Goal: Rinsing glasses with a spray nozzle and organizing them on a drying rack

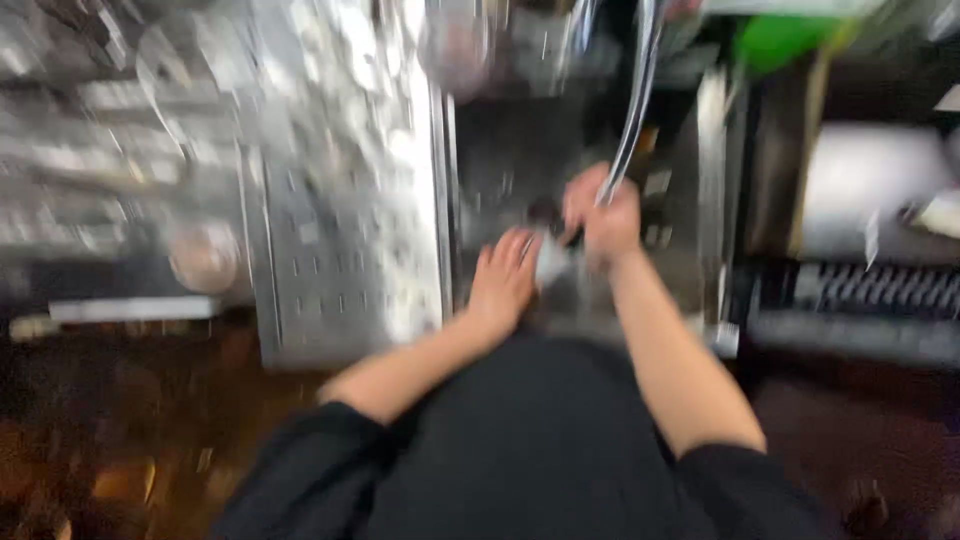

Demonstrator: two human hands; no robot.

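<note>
The picture is heavily blurred. My right hand (pixel 603 222) is closed around the lower end of a long shiny metal spray hose (pixel 640 90) that hangs down into a steel sink (pixel 500 160). My left hand (pixel 503 283) reaches in beside it, fingers against a small pale object (pixel 552 262), maybe a cup or cloth; I cannot tell whether it grips it. Both forearms are bare below black sleeves.
A perforated steel drainboard (pixel 340 250) lies left of the sink, with blurred dishes and round lids (pixel 205 255) farther left. A green object (pixel 775 40) and a white slab (pixel 865 185) sit at the right, above a dark ridged grate (pixel 870 290). Dark floor lies below.
</note>
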